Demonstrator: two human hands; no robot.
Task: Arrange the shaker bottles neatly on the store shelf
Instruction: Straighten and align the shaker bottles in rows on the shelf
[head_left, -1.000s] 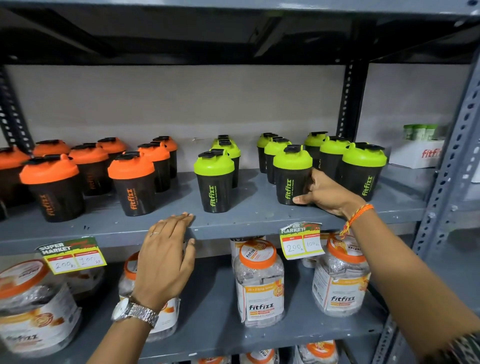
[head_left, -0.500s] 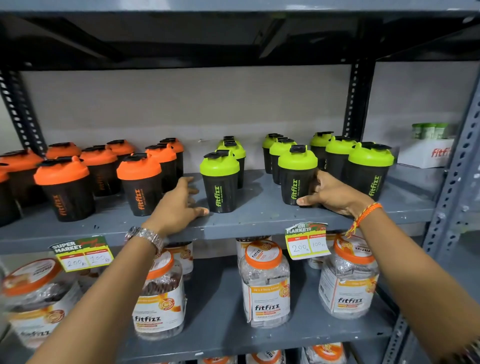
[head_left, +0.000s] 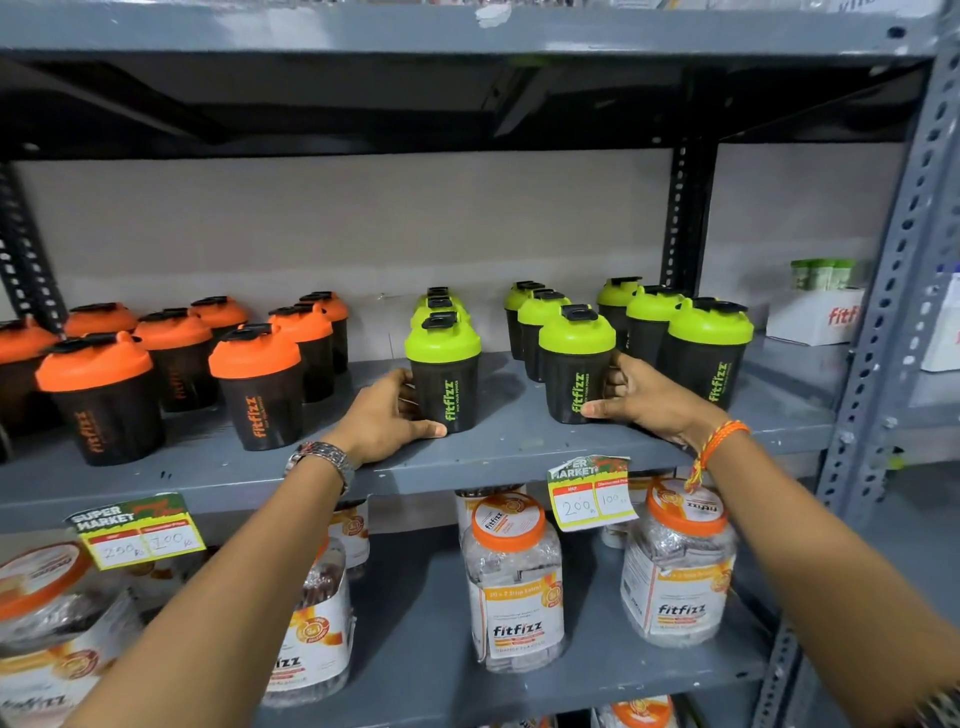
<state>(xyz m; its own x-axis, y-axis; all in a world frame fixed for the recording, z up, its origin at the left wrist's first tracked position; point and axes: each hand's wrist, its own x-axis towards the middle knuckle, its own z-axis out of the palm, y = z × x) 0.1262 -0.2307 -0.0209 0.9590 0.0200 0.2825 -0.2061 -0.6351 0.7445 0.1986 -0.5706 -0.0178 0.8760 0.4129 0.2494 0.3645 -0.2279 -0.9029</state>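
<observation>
Left hand (head_left: 387, 415) wraps the centre-frame green-lidded shaker (head_left: 444, 371); right hand (head_left: 641, 397) clasps its neighbour (head_left: 576, 366) — both read "fitfizz", fingers hidden behind; orange-lidded shakers (head_left: 257, 387) cut off at left edge

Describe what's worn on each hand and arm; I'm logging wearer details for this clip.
Both forearms are bare, no sleeves. The left hand has a silver metal-link wristwatch at its wrist. The right hand has an orange braided thread band with loose ends hanging.
</observation>
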